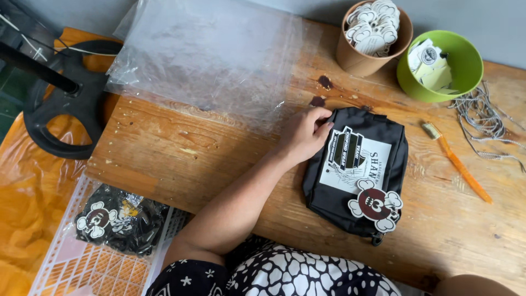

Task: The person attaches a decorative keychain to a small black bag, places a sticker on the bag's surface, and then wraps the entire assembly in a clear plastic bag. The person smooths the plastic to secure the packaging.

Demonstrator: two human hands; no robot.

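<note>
A black fabric pouch (329, 189) lies flat on the wooden table (192, 159), right of centre. On its front sit a white and black printed label (356, 161) and a dark red and white bone-shaped card tag (376, 205). My left hand (306, 134) reaches in from the lower left, its fingers curled over the pouch's upper left corner, right at the near edge of a stack of clear plastic bags (208, 60). My right hand is out of view.
A brown paper cup (361, 60) of card tags and a green bowl (466, 77) of labels stand at the back right. Grey cords (485, 118) and an orange brush (457, 164) lie to the right. A bagged pouch (120, 219) rests on a white crate (71, 263) at lower left, near a black round stand (66, 104).
</note>
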